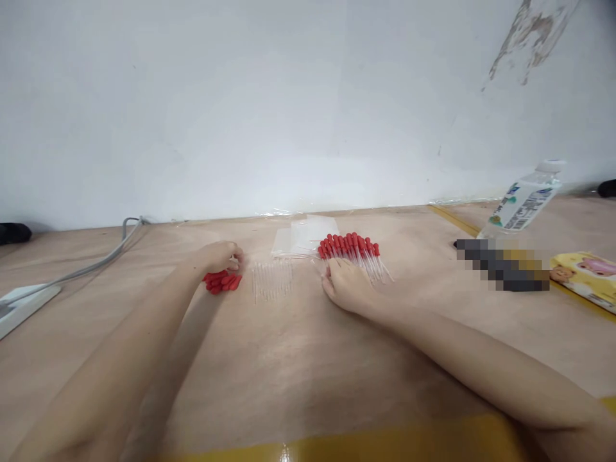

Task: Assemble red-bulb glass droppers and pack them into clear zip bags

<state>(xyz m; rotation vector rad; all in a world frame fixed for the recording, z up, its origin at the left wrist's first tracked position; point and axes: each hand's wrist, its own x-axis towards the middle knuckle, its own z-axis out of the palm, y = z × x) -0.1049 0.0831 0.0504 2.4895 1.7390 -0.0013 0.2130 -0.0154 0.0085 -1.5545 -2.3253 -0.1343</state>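
My left hand (222,256) hovers over a small pile of red rubber bulbs (222,283), with thumb and fingers drawn together; whatever is between them is too small to make out. To the right of that pile, several thin transparent tubes (273,281) lie side by side in a row. My right hand (347,284) rests at the near left side of a fanned row of droppers (353,245), transparent tubes capped with red bulbs. Its fingers are curled, and what they hold, if anything, is hidden.
Behind the tubes lie white translucent sheets or bags (308,232). On the right are a labelled plastic bottle (524,199), a pixelated dark object (503,264) and a yellow packet (584,279). A grey cable (103,260) runs to a white box (31,307) on the left. A wall (240,115) bounds the table.
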